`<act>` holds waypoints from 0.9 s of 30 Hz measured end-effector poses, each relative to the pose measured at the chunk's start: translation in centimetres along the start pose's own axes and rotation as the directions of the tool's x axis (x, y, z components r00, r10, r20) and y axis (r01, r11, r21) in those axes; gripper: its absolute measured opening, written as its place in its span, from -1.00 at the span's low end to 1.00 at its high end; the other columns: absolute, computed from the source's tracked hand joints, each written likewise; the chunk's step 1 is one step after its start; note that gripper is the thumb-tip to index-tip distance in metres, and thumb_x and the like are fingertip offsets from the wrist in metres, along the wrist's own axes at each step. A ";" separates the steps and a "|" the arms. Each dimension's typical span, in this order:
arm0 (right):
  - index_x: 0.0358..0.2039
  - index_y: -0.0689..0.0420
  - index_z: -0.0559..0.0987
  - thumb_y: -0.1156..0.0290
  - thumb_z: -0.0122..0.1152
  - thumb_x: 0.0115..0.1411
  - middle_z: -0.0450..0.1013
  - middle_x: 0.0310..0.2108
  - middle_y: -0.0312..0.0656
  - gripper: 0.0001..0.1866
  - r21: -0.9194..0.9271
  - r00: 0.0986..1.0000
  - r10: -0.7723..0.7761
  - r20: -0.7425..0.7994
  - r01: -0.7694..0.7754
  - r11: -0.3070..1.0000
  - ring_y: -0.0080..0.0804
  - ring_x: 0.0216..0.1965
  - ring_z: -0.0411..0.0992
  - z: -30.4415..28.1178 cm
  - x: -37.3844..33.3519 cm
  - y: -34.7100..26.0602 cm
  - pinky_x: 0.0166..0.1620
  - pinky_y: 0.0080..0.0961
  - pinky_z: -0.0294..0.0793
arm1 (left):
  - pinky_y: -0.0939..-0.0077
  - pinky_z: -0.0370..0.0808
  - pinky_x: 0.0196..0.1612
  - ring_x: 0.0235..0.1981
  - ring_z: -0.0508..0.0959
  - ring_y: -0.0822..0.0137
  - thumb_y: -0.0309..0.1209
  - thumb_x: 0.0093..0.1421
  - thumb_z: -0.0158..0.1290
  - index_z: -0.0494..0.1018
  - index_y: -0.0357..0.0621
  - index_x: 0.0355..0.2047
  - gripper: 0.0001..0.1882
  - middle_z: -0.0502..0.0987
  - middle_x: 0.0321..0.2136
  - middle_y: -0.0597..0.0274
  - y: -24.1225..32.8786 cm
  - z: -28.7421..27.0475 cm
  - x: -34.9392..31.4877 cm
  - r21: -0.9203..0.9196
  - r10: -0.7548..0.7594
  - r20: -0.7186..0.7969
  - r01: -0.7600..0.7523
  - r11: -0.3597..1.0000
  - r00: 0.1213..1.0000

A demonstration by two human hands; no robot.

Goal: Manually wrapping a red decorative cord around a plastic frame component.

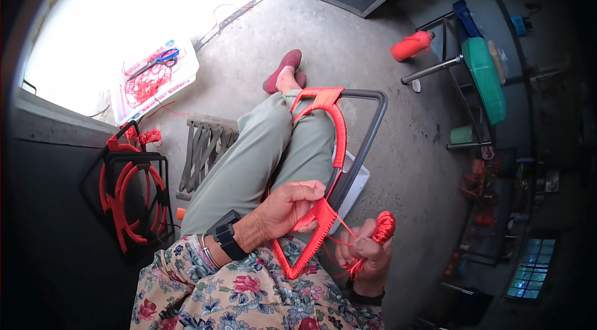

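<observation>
Across my lap lies a dark metal frame (372,137) with a ring and corner wrapped in red cord (339,134). My left hand (289,209) is closed on the red-wrapped part of the frame, thumb and fingers pinching the woven cord near its edge. To the right, my right hand (367,252) grips a bundle of red cord (385,227), with more cord showing below the fingers. Thin strands run taut from the wrapped part to this hand. The wrapped corner nearest my body rests against my flowered top.
A white tray (192,69) of tangled red cord and blue-handled scissors (163,59) is at the far left. More red-wrapped frames (124,199) lean at left, beside a low strap-woven stool (205,149). A red flask (411,47) and a metal-legged rack (435,70) stand at right.
</observation>
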State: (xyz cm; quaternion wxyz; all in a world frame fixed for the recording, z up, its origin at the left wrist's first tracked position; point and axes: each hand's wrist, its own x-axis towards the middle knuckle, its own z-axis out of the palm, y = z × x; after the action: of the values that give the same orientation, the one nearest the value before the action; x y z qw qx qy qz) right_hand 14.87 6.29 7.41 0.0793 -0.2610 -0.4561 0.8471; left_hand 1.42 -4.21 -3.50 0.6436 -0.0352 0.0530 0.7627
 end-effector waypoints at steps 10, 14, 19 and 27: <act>-0.55 0.18 0.37 0.60 0.07 0.04 0.24 -0.75 -0.17 -0.91 -0.005 0.998 -0.032 -0.053 0.032 0.999 -0.48 -0.74 0.18 0.0 -1.2 0.0 -0.64 -0.49 0.24 | 0.49 0.20 -0.73 -0.79 0.35 0.30 -0.43 0.21 -0.04 0.35 -0.18 -0.37 -0.91 0.41 -0.68 0.14 -0.5 -0.5 0.0 0.029 -0.004 -0.024 0.005 1.000 1.000; -0.58 0.18 0.38 0.67 0.12 0.03 0.26 -0.73 -0.23 -0.85 -0.114 0.997 0.014 -0.076 -0.022 0.993 -0.52 -0.69 0.22 0.1 -1.8 0.4 -0.61 -0.54 0.22 | 0.56 0.22 -0.74 -0.80 0.34 0.40 -0.38 0.25 -0.01 0.36 -0.18 -0.33 -0.87 0.43 -0.66 0.20 -0.2 0.4 0.0 0.049 -0.049 -0.021 0.050 0.997 0.999; -0.67 0.18 0.36 0.69 0.25 0.00 0.33 -0.68 -0.33 -0.74 -0.470 0.994 -0.027 -0.110 -0.028 0.882 -0.57 -0.64 0.31 0.4 -2.2 1.3 -0.56 -0.58 0.27 | 0.62 0.21 -0.76 -0.79 0.35 0.48 -0.44 0.18 0.09 0.35 -0.19 -0.30 -0.84 0.45 -0.64 0.25 0.3 0.4 0.2 0.129 -0.184 0.021 0.180 0.975 0.983; -0.58 0.18 0.36 0.62 0.19 0.06 0.30 -0.69 -0.28 -0.81 -0.361 0.989 -0.091 -0.116 0.043 0.931 -0.55 -0.67 0.26 -1.0 -2.6 2.7 -0.57 -0.56 0.26 | 0.62 0.32 -0.68 -0.71 0.43 0.47 -0.50 0.13 0.13 0.42 -0.28 -0.30 -0.84 0.48 -0.60 0.21 0.1 -0.6 0.6 0.110 -0.248 0.044 0.242 0.964 0.968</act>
State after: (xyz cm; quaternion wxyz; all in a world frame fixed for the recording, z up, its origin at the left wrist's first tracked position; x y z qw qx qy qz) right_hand 17.93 4.53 5.73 0.0891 -0.3101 -0.6050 0.7279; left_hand 1.17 -3.68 -4.15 0.7353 0.0138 0.0695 0.6741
